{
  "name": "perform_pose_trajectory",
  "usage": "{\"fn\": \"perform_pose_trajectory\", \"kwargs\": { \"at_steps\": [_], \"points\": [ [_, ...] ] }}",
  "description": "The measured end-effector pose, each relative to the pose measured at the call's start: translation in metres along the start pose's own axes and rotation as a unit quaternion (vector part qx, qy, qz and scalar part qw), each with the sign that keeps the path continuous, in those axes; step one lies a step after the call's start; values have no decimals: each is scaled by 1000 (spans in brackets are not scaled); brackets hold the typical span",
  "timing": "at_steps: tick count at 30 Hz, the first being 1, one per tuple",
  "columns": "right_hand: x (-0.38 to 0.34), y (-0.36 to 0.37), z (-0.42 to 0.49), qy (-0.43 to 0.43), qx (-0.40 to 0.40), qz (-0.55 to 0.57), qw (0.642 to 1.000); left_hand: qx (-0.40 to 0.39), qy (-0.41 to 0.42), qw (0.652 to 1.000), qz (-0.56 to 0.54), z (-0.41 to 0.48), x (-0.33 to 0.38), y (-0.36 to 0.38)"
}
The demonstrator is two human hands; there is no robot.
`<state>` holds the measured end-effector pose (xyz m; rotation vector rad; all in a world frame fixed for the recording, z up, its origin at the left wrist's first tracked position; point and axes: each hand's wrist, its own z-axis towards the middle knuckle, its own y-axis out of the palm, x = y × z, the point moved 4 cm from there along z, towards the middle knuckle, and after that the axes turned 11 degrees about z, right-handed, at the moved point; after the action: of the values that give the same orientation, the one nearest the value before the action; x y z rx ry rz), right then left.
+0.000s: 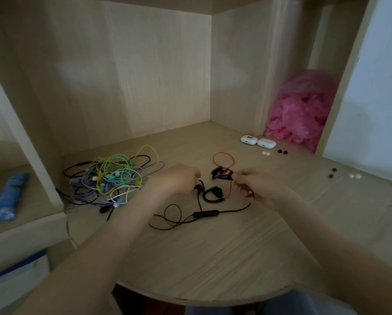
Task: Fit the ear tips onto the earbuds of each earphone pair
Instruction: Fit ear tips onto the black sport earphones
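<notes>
- Where the right hand (256,189) reaches over the worktop (213,258), its fingers pinch the dark earbuds of the red-cord earphones (223,175).
- Left hand (181,180): fingers curled, just beside an earbud of the black earphones (205,214) lying on the worktop; blur hides whether they grip it.
- White ear tips (265,153) and black ear tips (282,152) lie loose near two white cases (257,142); more tips lie further right.
- Tangle of coloured earphones (113,178) lies to the left.

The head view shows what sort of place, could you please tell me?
Probably a home desk nook: a light wooden desktop walled by shelf panels, a pink plastic bag stuffed in a side cubby, a tangle of coloured earphones.
</notes>
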<state>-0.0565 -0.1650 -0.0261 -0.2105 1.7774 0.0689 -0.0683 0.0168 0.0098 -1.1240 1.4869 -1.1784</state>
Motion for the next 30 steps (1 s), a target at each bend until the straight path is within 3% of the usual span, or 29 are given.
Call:
{"fn": "perform_pose_trajectory", "kwargs": {
  "at_steps": [6, 13, 19, 23, 30],
  "points": [
    [1, 4, -4, -24, -37, 37, 998, 24, -17, 995, -97, 18, 3, 17],
    [2, 3, 0, -46, -78, 51, 995, 30, -20, 992, -121, -7, -16, 3],
    [-5, 5, -8, -78, -137, 64, 985, 106, 8, 949, -297, -20, 5, -23],
    [-11, -14, -19, -87, -141, 73, 983, 82, 23, 918, -388, -13, 42, -34],
    [-2, -75, -29, -63, -69, 36, 995, 4, 21, 911, -413, 21, 102, -27]
  ]
}}
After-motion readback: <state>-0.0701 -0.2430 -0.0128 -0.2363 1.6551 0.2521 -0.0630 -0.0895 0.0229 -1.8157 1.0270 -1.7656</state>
